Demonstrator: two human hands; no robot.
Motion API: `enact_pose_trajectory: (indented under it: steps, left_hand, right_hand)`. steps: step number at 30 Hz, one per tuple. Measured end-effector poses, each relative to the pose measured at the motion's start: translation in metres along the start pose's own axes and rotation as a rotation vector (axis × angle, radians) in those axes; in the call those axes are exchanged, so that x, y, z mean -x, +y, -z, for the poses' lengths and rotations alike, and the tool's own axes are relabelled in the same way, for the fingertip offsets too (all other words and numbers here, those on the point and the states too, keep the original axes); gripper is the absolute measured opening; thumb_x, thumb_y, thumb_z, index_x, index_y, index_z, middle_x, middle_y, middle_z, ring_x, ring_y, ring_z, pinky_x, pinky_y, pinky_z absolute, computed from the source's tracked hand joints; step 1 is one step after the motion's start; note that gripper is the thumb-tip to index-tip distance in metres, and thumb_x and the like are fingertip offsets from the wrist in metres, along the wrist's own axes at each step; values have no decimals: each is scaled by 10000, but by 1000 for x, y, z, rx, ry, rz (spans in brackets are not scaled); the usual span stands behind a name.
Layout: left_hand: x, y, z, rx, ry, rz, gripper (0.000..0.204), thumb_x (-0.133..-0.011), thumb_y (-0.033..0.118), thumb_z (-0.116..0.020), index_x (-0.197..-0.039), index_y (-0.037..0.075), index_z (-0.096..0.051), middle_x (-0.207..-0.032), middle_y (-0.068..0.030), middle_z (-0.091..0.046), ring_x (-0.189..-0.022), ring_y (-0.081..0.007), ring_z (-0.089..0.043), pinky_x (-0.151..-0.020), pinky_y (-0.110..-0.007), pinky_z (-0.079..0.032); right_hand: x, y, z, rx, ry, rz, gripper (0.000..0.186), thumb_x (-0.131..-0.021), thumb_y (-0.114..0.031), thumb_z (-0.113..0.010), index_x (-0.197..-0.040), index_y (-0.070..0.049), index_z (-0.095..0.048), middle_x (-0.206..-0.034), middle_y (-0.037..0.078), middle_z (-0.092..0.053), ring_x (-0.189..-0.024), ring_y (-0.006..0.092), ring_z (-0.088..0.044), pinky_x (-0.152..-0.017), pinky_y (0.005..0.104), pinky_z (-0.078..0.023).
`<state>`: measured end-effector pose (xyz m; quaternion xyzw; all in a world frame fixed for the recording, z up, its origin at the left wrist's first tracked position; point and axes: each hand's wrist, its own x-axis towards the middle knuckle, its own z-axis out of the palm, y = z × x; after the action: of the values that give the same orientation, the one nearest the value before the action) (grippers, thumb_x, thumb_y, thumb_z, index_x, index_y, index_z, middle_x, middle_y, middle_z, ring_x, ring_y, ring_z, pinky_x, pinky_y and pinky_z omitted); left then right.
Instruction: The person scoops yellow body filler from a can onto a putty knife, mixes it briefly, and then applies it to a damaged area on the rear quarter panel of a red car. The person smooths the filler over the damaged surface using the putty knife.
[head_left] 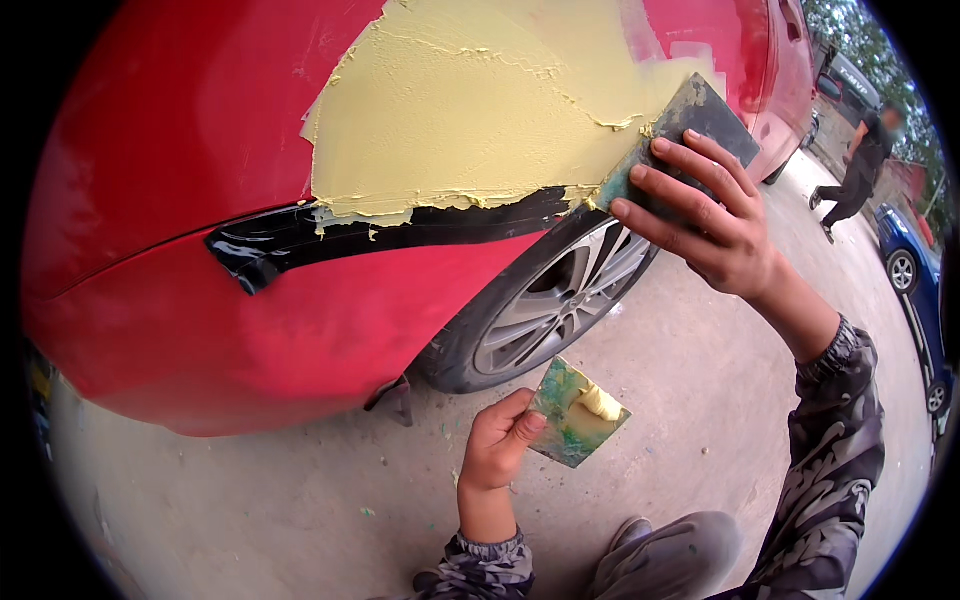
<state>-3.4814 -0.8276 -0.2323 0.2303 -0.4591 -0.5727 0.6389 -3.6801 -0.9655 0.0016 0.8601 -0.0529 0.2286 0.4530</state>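
A red car panel (170, 110) bears a wide patch of yellow filler (460, 120), rough along its edges, with black tape (400, 228) stuck beneath it. My right hand (710, 205) grips a dark flat spreader (708, 112) against the patch's right end, above the wheel (555, 300); its fingers lie across the spreader's face. My left hand (505, 440) holds a small green-stained square plate (568, 435) below the wheel, its thumb on the face. A lump of yellow filler (600, 403) sits on that plate.
Concrete ground (300, 500) runs under the car. My bent leg (655, 555) is at the bottom. Another person (865, 165) in dark clothes walks at the upper right, near a parked blue car (910, 260), with trees behind.
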Motion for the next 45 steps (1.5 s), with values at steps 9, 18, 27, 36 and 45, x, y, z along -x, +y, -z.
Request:
enact_pose_trajectory:
  steps: [9, 18, 27, 36, 45]
  left_hand:
    - [-8, 3, -33, -92, 226, -276, 280, -983, 203, -543, -1085, -55, -583, -959, -31, -606, -866, -86, -506, -801, -227, -388]
    - [1, 12, -37, -106, 259, -281, 276, -989, 183, -529, -1102, -62, -587, -1015, -39, -619, -916, -86, -525, -848, -225, -402]
    - [-7, 5, -56, -686, 517, -428, 161, -968, 137, -542, -1034, 23, -636, -594, -84, -553, -465, -159, -501, -482, -283, -393]
    - [0, 20, -60, -785, 551, -374, 175, -980, 144, -525, -988, -6, -616, -681, -75, -590, -586, -99, -514, -555, -262, -410]
    - [5, 39, -38, -428, 687, -455, 250, -1013, 208, -481, -930, -18, -548, -810, -17, -582, -730, -58, -492, -660, -210, -399]
  right_hand:
    - [22, -91, 54, -1779, 262, -1109, 423, -924, 38, -515, -1346, 28, -479, -1328, 137, -546, -1188, 211, -546, -997, 340, -445]
    - [38, -138, 41, -1317, -30, -863, 460, -799, 166, -470, -1207, 9, -615, -1130, 162, -629, -1015, 295, -615, -874, 334, -477]
    - [47, -160, 32, -836, 146, -910, 540, -725, 228, -439, -1191, 8, -603, -1134, 188, -603, -993, 313, -619, -853, 330, -496]
    - [44, -182, 17, -774, 28, -735, 651, -593, 197, -467, -1179, -35, -630, -1115, 171, -596, -1030, 347, -596, -882, 403, -497]
    - [-37, -40, 35, -13, 140, -324, 497, -676, 39, -604, -1134, -136, -689, -1115, 70, -638, -1065, 279, -602, -947, 436, -478]
